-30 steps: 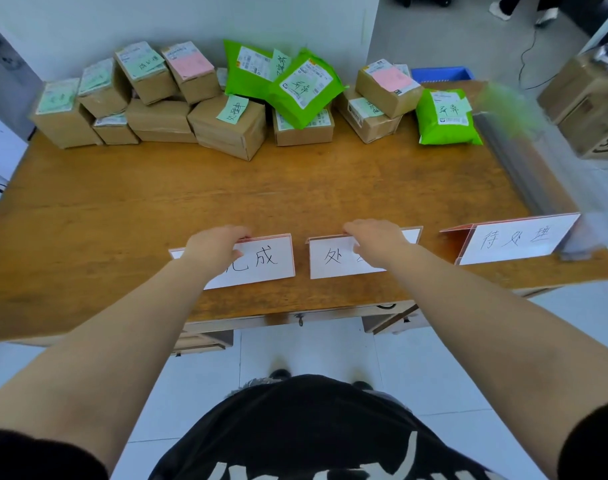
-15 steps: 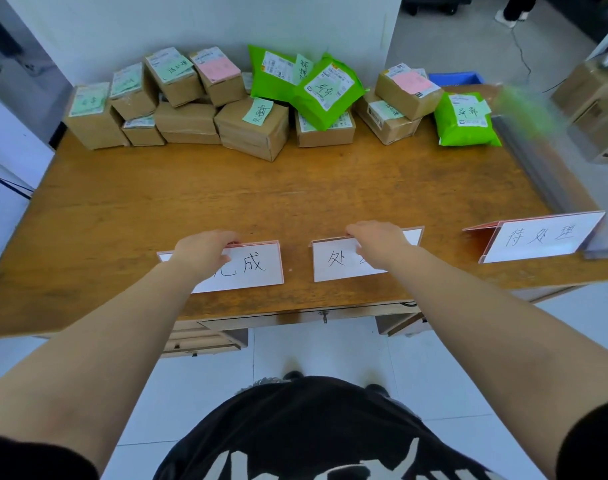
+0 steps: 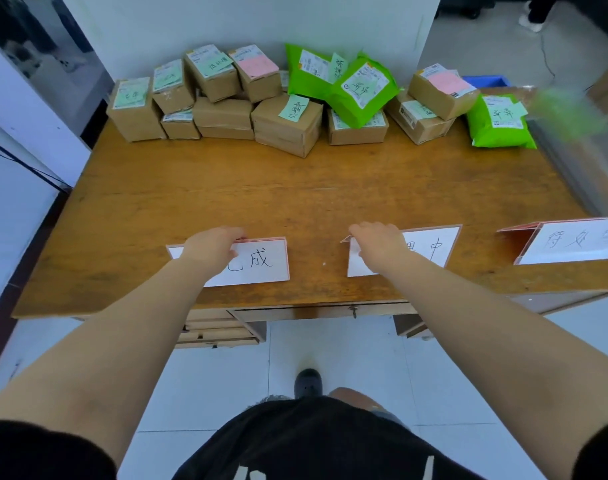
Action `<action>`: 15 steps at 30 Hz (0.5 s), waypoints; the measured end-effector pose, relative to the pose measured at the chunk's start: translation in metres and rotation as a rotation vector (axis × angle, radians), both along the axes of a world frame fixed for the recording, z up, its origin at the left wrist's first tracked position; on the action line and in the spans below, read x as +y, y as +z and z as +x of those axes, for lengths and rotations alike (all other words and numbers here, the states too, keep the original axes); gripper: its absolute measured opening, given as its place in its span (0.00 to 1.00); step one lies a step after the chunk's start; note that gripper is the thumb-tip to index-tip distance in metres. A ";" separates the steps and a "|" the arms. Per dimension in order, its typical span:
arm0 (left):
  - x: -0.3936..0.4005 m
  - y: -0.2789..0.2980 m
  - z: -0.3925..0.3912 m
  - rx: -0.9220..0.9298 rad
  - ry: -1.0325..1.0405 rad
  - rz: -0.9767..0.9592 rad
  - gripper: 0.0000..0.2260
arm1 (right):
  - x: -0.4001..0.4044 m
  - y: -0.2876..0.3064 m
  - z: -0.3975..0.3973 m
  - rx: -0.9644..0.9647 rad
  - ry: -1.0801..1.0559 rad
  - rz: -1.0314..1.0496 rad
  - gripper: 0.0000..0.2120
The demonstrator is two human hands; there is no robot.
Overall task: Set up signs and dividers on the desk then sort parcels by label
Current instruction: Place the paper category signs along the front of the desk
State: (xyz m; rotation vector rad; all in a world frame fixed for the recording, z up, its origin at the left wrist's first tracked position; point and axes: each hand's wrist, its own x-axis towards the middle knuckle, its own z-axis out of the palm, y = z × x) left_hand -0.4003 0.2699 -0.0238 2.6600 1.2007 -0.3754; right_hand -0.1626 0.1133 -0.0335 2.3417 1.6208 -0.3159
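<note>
Fingers of the left hand point(image 3: 210, 245) curl over the top edge of the left sign point(image 3: 257, 261), pinching the folded card where it stands near the front of the wooden tabletop point(image 3: 295, 192). Beside it, well apart, the right hand point(image 3: 378, 245) does the same, fingers bent and closed on the upper left corner of the middle sign point(image 3: 430, 249). A third sign point(image 3: 572, 242) stands untouched at the right edge, while cardboard parcels point(image 3: 288, 124) and green mailer bags point(image 3: 361, 88) are piled along the far side by the wall.
</note>
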 end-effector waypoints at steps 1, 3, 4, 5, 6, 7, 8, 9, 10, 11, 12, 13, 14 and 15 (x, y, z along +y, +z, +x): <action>0.000 -0.001 -0.002 0.001 0.004 0.005 0.14 | 0.001 0.000 0.000 0.004 -0.005 0.003 0.18; 0.001 -0.002 -0.006 0.001 0.018 0.010 0.15 | 0.003 0.001 -0.002 0.012 0.003 0.018 0.19; 0.001 -0.002 -0.008 0.002 0.027 0.009 0.15 | 0.004 0.001 -0.002 0.022 0.004 0.027 0.19; 0.002 -0.002 -0.009 0.002 0.036 0.005 0.16 | 0.005 0.000 -0.002 0.035 0.002 0.032 0.20; 0.003 -0.001 -0.012 0.002 0.045 0.002 0.16 | 0.005 0.000 -0.002 0.046 0.001 0.035 0.21; 0.003 -0.002 -0.014 0.000 0.054 0.000 0.17 | 0.005 0.000 -0.002 0.054 0.003 0.037 0.21; 0.004 -0.002 -0.017 -0.003 0.061 0.000 0.17 | 0.005 0.001 -0.002 0.057 0.006 0.043 0.21; 0.004 -0.003 -0.019 -0.002 0.066 0.000 0.18 | 0.005 0.002 -0.003 0.061 0.009 0.046 0.21; 0.005 -0.003 -0.021 0.003 0.071 0.001 0.18 | 0.004 0.003 -0.003 0.068 0.008 0.044 0.21; 0.004 -0.003 -0.022 0.006 0.076 0.007 0.19 | 0.004 0.004 -0.003 0.074 0.005 0.040 0.22; 0.004 -0.004 -0.023 0.008 0.079 0.017 0.19 | 0.003 0.004 -0.004 0.075 0.003 0.042 0.22; 0.003 -0.004 -0.023 0.008 0.080 0.025 0.19 | 0.003 0.003 -0.005 0.071 0.002 0.053 0.22; 0.003 -0.005 -0.023 0.004 0.077 0.027 0.19 | 0.005 0.003 -0.007 0.073 -0.005 0.075 0.22; 0.002 -0.006 -0.023 -0.008 0.074 0.025 0.19 | 0.006 0.005 -0.012 0.094 -0.018 0.107 0.24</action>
